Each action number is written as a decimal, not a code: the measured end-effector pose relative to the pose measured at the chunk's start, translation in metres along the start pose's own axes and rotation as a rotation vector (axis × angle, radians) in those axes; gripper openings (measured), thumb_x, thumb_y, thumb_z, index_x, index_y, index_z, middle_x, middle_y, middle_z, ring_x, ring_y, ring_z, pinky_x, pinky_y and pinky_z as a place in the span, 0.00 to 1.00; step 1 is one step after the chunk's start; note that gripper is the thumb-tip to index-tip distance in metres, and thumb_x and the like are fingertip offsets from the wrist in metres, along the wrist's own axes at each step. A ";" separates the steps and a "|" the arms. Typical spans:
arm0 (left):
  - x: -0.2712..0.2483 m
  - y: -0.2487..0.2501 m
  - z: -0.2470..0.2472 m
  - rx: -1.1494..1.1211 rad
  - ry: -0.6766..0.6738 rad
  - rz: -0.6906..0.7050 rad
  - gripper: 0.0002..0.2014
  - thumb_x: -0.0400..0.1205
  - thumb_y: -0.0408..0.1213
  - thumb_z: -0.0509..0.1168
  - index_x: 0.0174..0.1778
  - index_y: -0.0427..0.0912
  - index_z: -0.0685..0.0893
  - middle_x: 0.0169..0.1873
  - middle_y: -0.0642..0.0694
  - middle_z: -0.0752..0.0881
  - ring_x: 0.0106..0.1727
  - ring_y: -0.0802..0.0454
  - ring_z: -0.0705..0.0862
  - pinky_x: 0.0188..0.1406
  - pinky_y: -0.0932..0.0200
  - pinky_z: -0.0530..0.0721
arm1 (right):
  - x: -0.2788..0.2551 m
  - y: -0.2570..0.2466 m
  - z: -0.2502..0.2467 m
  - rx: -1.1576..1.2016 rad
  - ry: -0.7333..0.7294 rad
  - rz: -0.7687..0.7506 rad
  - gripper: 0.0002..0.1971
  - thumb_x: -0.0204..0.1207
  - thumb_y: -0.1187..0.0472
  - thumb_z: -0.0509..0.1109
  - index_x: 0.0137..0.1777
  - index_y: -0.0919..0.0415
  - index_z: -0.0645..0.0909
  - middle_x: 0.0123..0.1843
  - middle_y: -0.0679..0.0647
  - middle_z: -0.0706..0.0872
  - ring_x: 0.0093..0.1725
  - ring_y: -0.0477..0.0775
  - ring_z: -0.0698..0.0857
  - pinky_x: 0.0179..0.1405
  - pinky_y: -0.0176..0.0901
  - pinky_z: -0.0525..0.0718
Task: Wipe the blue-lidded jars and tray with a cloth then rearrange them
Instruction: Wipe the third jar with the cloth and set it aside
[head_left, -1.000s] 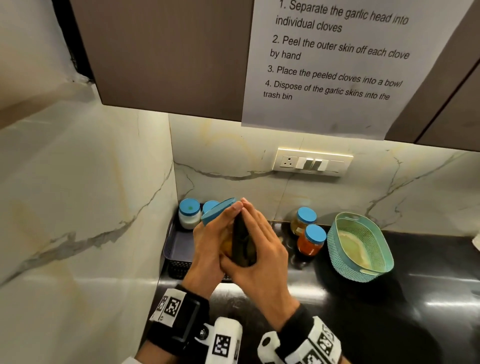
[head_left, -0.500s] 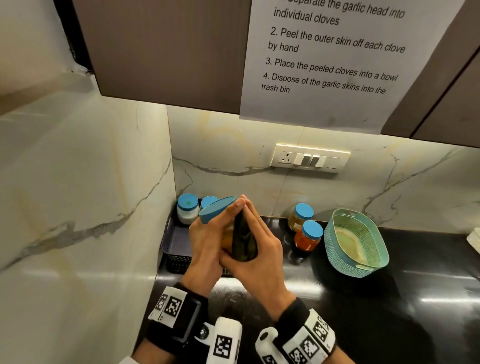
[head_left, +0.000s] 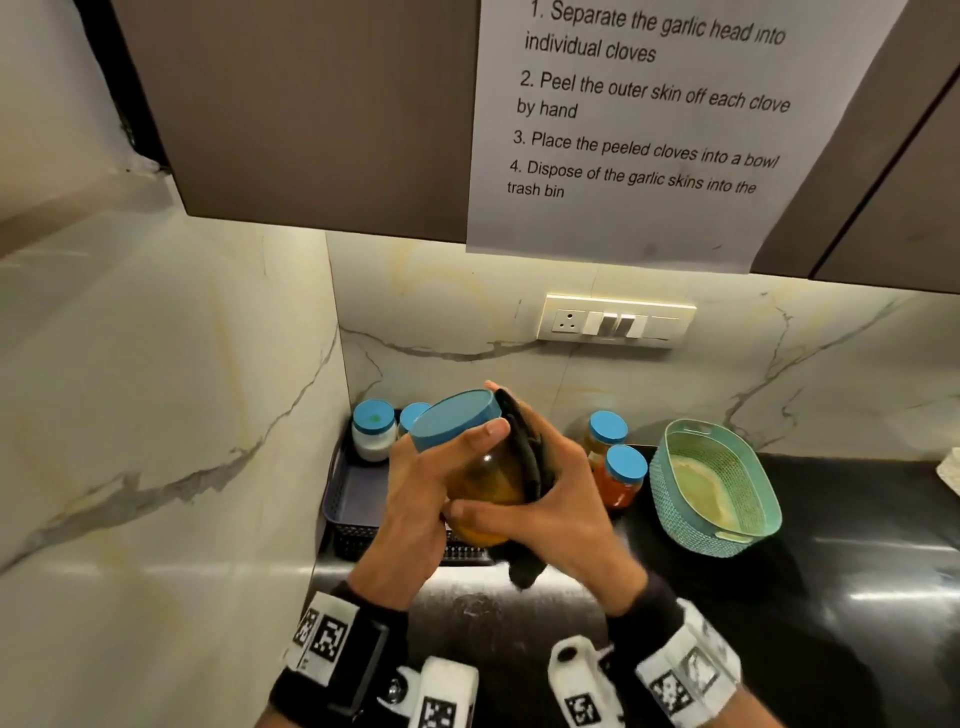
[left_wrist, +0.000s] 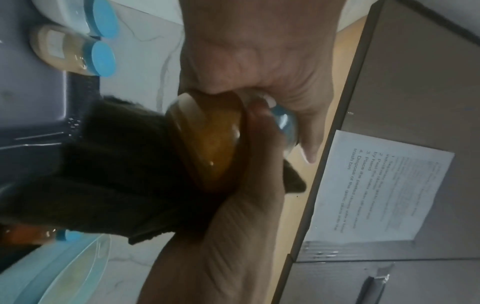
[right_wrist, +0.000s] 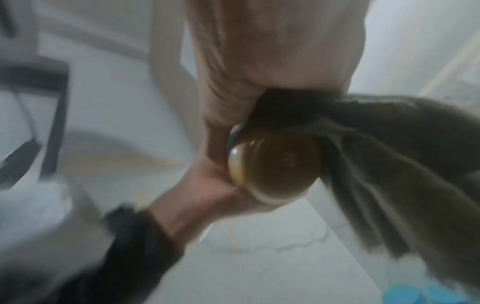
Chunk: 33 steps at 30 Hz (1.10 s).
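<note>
My left hand (head_left: 431, 483) grips an amber jar (head_left: 485, 480) with a blue lid (head_left: 454, 418), tilted in the air above the counter. My right hand (head_left: 545, 493) holds a dark cloth (head_left: 524, 457) wrapped against the jar's right side, its thumb under the glass. From the left wrist view the jar (left_wrist: 210, 142) shows its base with the cloth (left_wrist: 122, 170) beside it; the right wrist view shows the jar's bottom (right_wrist: 278, 164) and the hanging cloth (right_wrist: 384, 168). A dark tray (head_left: 353, 493) in the corner holds a white jar (head_left: 373, 431) and another blue-lidded jar (head_left: 413, 413).
Two more blue-lidded jars, one amber (head_left: 605, 434) and one orange-red (head_left: 621, 480), stand on the black counter (head_left: 779, 623) right of my hands. A teal basket (head_left: 714, 486) lies further right. Marble walls close the left and back; cabinets hang overhead.
The jar has turned in my hands so its lid faces more toward me. My right hand and cloth have slid down and around the jar's right side.
</note>
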<state>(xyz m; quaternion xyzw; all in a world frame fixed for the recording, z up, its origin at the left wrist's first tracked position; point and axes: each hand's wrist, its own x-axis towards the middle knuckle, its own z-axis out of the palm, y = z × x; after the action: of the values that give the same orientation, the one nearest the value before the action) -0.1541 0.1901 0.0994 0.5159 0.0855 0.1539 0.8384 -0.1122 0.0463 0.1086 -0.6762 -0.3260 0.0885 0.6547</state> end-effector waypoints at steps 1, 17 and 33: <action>0.000 -0.002 0.001 -0.046 0.001 -0.002 0.30 0.61 0.51 0.82 0.60 0.48 0.92 0.55 0.43 0.95 0.58 0.42 0.94 0.53 0.46 0.94 | -0.006 0.003 0.009 -0.087 0.068 -0.075 0.47 0.67 0.67 0.89 0.86 0.55 0.72 0.77 0.47 0.86 0.78 0.48 0.84 0.74 0.49 0.86; 0.011 -0.016 -0.005 -0.120 0.133 -0.029 0.46 0.57 0.55 0.88 0.69 0.35 0.87 0.61 0.35 0.92 0.63 0.38 0.93 0.56 0.49 0.94 | -0.013 0.031 0.038 -0.489 0.223 -0.219 0.48 0.68 0.51 0.85 0.88 0.53 0.68 0.89 0.44 0.70 0.89 0.47 0.69 0.84 0.51 0.76; 0.012 -0.018 -0.004 -0.075 0.169 -0.048 0.40 0.63 0.54 0.89 0.70 0.43 0.88 0.59 0.44 0.94 0.62 0.44 0.93 0.59 0.42 0.92 | 0.007 0.033 0.013 -0.310 0.070 -0.142 0.50 0.66 0.60 0.88 0.88 0.52 0.68 0.87 0.45 0.74 0.86 0.48 0.74 0.83 0.54 0.79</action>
<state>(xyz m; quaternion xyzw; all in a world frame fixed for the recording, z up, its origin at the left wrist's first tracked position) -0.1413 0.1895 0.0815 0.4673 0.1622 0.1800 0.8503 -0.1033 0.0628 0.0779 -0.7470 -0.3598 -0.0331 0.5581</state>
